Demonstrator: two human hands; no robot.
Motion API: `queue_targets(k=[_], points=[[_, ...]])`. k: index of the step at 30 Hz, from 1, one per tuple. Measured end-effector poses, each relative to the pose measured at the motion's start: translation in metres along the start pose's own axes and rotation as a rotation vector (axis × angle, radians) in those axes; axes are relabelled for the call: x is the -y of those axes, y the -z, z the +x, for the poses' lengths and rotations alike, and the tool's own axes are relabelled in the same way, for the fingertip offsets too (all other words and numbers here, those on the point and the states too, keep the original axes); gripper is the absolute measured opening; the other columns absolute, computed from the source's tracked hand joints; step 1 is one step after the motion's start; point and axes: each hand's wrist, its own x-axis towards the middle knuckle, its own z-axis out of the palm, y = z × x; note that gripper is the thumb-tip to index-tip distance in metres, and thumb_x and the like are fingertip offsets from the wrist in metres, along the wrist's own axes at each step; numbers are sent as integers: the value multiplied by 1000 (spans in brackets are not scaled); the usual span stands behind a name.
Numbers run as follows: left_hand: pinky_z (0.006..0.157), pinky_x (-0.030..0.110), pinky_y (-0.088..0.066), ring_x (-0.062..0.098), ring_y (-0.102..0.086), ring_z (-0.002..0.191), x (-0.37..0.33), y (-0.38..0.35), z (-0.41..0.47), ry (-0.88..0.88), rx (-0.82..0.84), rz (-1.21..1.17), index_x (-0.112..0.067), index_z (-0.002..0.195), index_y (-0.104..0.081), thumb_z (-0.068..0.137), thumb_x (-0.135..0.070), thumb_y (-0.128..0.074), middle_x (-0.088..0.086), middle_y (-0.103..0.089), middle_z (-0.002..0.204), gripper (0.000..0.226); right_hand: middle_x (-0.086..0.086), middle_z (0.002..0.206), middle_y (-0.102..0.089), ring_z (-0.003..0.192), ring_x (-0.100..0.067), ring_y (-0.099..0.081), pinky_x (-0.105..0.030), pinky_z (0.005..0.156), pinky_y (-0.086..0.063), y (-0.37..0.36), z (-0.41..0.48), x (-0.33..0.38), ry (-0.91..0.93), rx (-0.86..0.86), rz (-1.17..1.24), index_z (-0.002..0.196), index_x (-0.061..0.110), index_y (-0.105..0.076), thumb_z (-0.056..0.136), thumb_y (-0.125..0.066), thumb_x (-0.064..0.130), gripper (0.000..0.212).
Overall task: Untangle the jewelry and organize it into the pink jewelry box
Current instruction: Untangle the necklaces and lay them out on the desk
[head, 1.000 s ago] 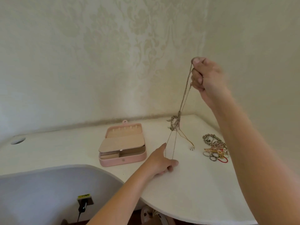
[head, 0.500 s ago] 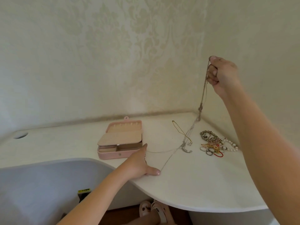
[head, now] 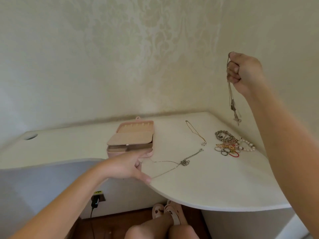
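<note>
Open pink jewelry box (head: 136, 127), silver chain (head: 185, 162) beside, tangled necklaces (head: 233, 104) dangling

- This is looking like a home: cream damask-patterned wallpaper (head: 138, 57) is covering both corner walls.
- A white curved-edged desk (head: 215, 183) with a round cable hole (head: 31, 136) is filling the corner.
- A black plug (head: 95, 202) is sitting in a low wall socket (head: 99, 194) above dark wooden flooring (head: 117, 223).
- Pale pink soft slippers (head: 172, 211) are showing beneath the desk.

Left hand (head: 127, 165) and right hand (head: 243, 73) bare, both forearms (head: 69, 195) bare up to the frame edge, knees (head: 145, 230) bare at the lower frame edge, feet in a pair of pale pink rounded-toe slippers (head: 166, 212), small dark brown motifs on the toe caps
</note>
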Motion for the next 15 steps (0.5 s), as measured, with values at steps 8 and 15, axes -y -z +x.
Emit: queue_targets(k=[8,15], points=[[41,15,-21,2,-34,43,-64,65,-12,-187,-106,-237,-37,137,-38,96,-16,-49,-3,-39,56,48,6,40,-36,34,-7,-25,-15,32,-19,10,-23,-19,-236,254,-573,82,7,-56,96,-45,10,18],[40,17,-17,7,-25,47,-106,100,-2,-276,-113,-258,-32,133,-46,99,-14,-42,-6,-33,53,39,-1,70,-61,53,-12,-46,-21,53,-38,16,-45,-62,-501,613,-1243,100,10,-63,93,-56,21,16]])
